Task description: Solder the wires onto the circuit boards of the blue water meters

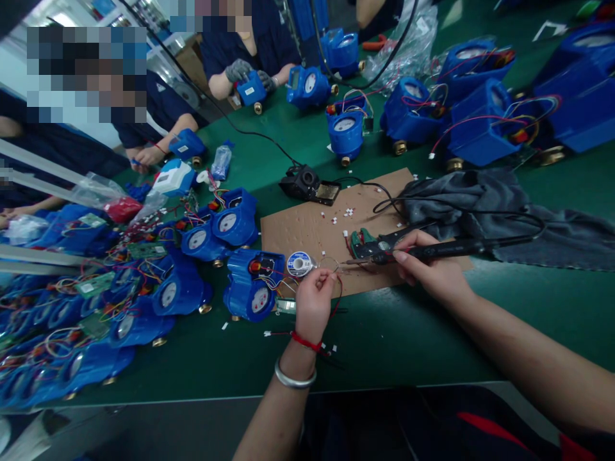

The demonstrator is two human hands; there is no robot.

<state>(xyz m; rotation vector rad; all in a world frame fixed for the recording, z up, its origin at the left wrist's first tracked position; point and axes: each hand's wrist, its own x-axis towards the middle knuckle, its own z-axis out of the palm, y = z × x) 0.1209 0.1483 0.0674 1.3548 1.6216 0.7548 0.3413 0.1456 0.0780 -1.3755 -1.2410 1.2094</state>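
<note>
My right hand (pixel 425 266) grips a soldering iron (pixel 464 247) like a pen, its tip pointing left toward my other hand. My left hand (pixel 314 298) is closed in a pinch on thin wire; a red and black lead (pixel 340 294) hangs beside its fingers. The iron's tip is close to those fingertips, but I cannot tell whether it touches the wire. Just behind my left hand lies a spool of solder (pixel 298 264). A blue water meter (pixel 252 285) with its wiring exposed stands to the left. Green and black pliers (pixel 368 244) lie behind the iron.
A cardboard sheet (pixel 293 224) under the work carries small white connectors. Behind it stands the iron holder (pixel 305 184); a dark cloth (pixel 504 211) lies right, crossed by the iron's cable. Blue meters crowd the green table's left and back right. Co-workers handle meters across the table.
</note>
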